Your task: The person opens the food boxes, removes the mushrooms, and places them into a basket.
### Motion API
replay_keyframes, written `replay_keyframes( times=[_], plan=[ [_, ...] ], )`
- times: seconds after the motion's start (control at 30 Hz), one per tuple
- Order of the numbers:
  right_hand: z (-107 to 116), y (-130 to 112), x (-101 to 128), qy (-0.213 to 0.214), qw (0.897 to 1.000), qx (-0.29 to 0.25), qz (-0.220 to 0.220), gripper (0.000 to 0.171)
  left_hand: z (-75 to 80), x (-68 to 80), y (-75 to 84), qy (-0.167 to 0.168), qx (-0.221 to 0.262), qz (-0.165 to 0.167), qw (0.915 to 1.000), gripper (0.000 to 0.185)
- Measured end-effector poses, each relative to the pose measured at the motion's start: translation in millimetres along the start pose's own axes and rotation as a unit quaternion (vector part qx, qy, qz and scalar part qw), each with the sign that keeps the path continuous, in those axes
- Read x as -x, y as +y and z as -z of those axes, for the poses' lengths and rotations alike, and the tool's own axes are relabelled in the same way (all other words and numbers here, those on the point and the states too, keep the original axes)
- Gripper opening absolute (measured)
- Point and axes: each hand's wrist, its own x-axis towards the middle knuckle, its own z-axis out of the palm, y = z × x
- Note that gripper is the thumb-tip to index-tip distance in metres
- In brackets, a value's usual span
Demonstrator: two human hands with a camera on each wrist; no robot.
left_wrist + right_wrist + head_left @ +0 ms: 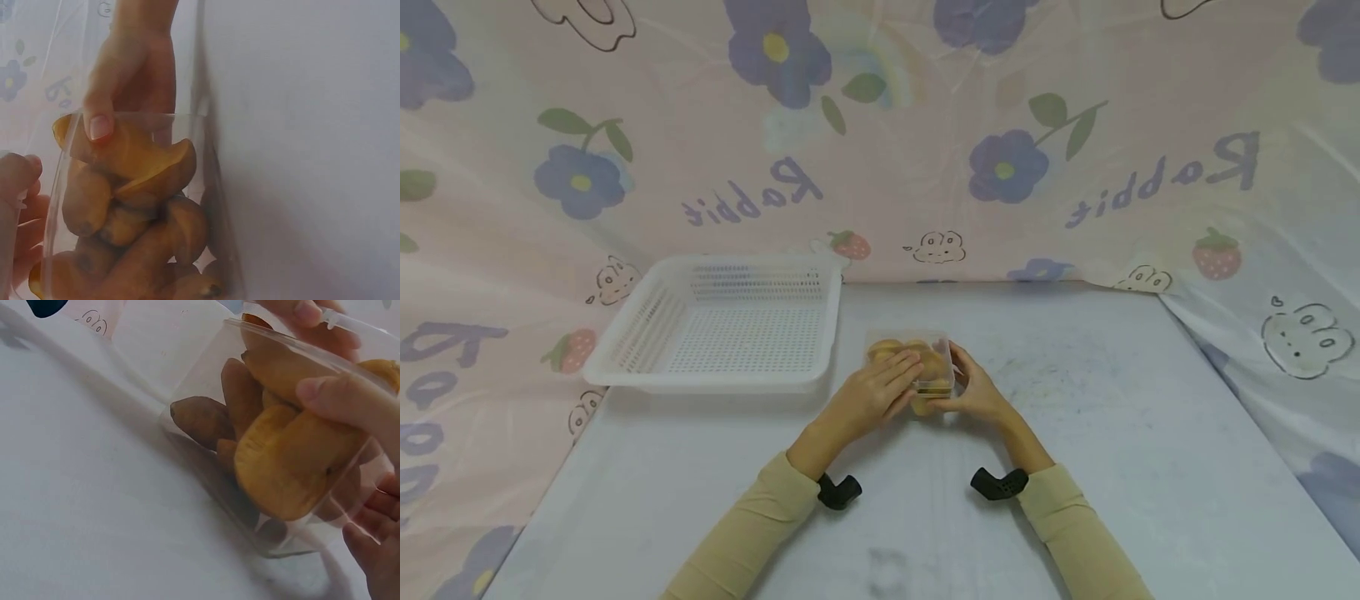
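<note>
Grey worktop (1075,467) fills the lower frame, with a white basket (730,325) at upper left and a clear box (917,367) of pastries (294,462) at centre. Left hand (868,396) and right hand (973,392) hold the box, fingers curled round opposite sides. Best practice: grip evenly, keep it level.

Count on the bench (1112,433): one clear plastic container (917,367), one white perforated basket (730,325) toward the far left corner. Two hands present, left hand (868,398) and right hand (973,392). Golden-brown pieces (287,450) inside the container: several, overlapping; exact number cannot be determined.
</note>
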Motion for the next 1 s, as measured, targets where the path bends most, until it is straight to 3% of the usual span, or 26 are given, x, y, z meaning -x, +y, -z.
replay_keyframes(
  times=[0.5, 0.7, 1.0],
  plan=[
    [2.5, -7.8, 2.4, -0.025, 0.999, -0.021, -0.025, 0.105, 12.8, -17.4, -10.2, 0.039, 0.048, 0.009, 0.9980, 0.033],
    [5.0, -8.4, 3.8, -0.035, 0.998, -0.043, -0.009, 0.108, 15.6, -17.5, -10.7, 0.047, 0.051, 0.010, 0.9976, 0.032],
    [16.2, -11.3, 7.4, -0.045, 0.997, -0.055, 0.009, 0.104, 22.9, -13.7, -8.9, 0.081, 0.055, -0.021, 0.9950, 0.037]
  ],
)
